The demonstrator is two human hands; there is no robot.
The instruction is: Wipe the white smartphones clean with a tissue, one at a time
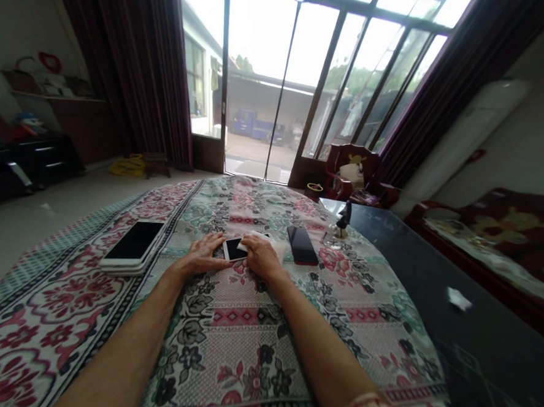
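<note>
A small white smartphone [233, 250] with a dark screen lies flat on the patterned tablecloth, partly covered on its right side. My left hand [203, 253] steadies its left end, fingers at the far edge and thumb along the near edge. Over its right part, my right hand [262, 255] is closed on a white cloth [276, 247], pressed against the screen; the cloth could be a tissue. Right of that hand lies a larger dark smartphone [302, 245]. To the left, a stack of white tablets [131, 244] rests with a black screen on top.
The floral tablecloth [244, 361] covers a round table. A small dark figurine [343, 223] on a clear base stands at its right. Beyond is a black tabletop [414, 286] with a crumpled white piece [458, 299]. Wooden seats are at the right, glass doors ahead.
</note>
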